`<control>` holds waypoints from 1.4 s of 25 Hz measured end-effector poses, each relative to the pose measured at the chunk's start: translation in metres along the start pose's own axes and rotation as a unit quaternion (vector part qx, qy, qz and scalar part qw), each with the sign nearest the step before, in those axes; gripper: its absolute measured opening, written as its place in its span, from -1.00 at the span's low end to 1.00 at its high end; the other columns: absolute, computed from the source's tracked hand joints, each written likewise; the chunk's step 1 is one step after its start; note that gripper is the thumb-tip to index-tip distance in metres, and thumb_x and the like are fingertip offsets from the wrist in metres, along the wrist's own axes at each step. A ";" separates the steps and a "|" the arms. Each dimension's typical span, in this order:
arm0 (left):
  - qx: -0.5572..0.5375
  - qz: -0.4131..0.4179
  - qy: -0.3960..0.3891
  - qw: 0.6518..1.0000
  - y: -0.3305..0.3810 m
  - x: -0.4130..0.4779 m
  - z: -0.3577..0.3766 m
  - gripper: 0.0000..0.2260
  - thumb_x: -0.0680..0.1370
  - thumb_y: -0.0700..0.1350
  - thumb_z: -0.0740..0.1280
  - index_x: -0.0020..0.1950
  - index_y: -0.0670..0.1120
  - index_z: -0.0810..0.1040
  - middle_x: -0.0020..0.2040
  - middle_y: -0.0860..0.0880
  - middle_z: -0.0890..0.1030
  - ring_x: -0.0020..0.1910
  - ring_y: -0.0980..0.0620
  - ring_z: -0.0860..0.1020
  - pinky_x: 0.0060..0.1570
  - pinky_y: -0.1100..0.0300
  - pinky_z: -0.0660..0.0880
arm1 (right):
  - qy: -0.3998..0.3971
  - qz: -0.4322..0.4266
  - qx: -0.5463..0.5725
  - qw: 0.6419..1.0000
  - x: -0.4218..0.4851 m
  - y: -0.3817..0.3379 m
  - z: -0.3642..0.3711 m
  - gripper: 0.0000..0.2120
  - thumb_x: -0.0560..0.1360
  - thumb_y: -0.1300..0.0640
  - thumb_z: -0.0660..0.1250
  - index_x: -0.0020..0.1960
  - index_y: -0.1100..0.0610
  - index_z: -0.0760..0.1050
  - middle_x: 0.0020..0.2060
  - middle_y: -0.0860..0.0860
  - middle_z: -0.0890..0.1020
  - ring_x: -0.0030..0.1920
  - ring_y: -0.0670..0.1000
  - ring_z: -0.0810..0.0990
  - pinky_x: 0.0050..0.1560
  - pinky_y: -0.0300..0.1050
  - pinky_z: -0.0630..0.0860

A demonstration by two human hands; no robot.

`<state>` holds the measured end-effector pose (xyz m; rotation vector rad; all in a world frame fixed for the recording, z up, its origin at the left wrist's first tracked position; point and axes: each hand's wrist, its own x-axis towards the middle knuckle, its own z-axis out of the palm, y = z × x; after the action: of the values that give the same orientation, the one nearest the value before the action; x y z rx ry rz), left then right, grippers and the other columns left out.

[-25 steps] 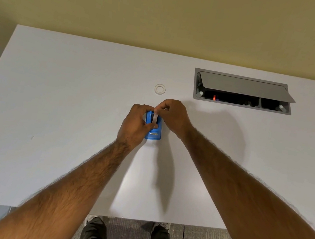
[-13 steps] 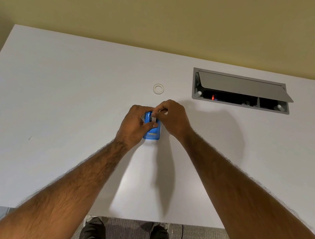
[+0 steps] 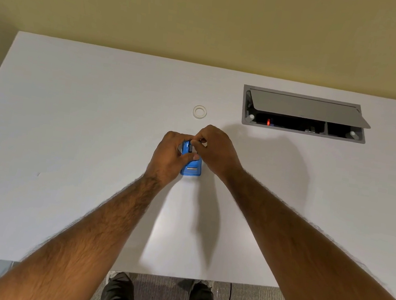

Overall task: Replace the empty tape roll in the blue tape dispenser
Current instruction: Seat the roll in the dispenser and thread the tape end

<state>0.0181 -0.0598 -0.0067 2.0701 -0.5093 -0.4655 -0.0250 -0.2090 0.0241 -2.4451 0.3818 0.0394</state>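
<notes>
The blue tape dispenser (image 3: 190, 170) lies on the white table (image 3: 62, 155), its near end with a grey cutter facing me. My left hand (image 3: 169, 155) grips its left side, thumb across the top. My right hand (image 3: 216, 150) is over the far end, fingertips pinched together at the dispenser's open top. The tape roll they press there is almost wholly hidden by the fingers. A small white empty tape ring (image 3: 199, 112) lies flat on the table beyond the hands, apart from both.
A grey cable box (image 3: 305, 114) with its lid tilted open is set into the table at the back right. The table's near edge runs just above my shoes. A yellow wall stands behind the table.
The white roll seen between my right fingers a second ago has sunk into the dispenser and out of sight. My right fingertips have closed down onto the dispenser's top. The left hand has stayed put.
</notes>
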 end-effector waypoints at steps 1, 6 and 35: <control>-0.003 -0.002 0.000 1.000 0.000 0.000 0.000 -0.69 0.48 -0.02 0.51 0.21 0.04 0.62 0.02 0.17 0.52 0.11 0.06 0.48 0.10 0.13 0.45 | 0.003 0.001 -0.008 1.000 0.001 -0.001 0.001 -0.82 0.56 0.13 0.32 -0.09 0.24 0.59 -0.12 0.12 0.63 -0.14 0.03 0.55 -0.08 -0.11 0.50; 0.008 -0.002 0.000 1.000 -0.001 0.001 0.001 -0.72 0.49 0.00 0.50 0.19 0.03 0.62 0.03 0.15 0.55 0.10 0.08 0.46 0.01 0.38 0.32 | 0.016 0.011 -0.017 1.000 0.001 -0.002 0.004 -0.79 0.61 0.13 0.27 -0.09 0.25 0.58 -0.13 0.14 0.61 -0.16 -0.01 0.50 -0.07 -0.10 0.50; -0.017 -0.037 -0.004 0.999 -0.003 0.002 0.001 -0.63 0.46 -0.05 0.55 0.25 0.00 0.61 0.12 0.03 0.56 0.07 0.03 0.53 0.15 0.06 0.55 | -0.017 0.011 -0.028 0.999 -0.009 -0.001 -0.007 -0.81 0.59 0.17 0.27 -0.05 0.24 0.61 -0.10 0.15 0.65 -0.16 0.03 0.58 -0.04 -0.13 0.55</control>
<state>0.0195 -0.0600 -0.0098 2.0613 -0.4267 -0.5221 -0.0339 -0.2104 0.0317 -2.4926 0.3959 0.1029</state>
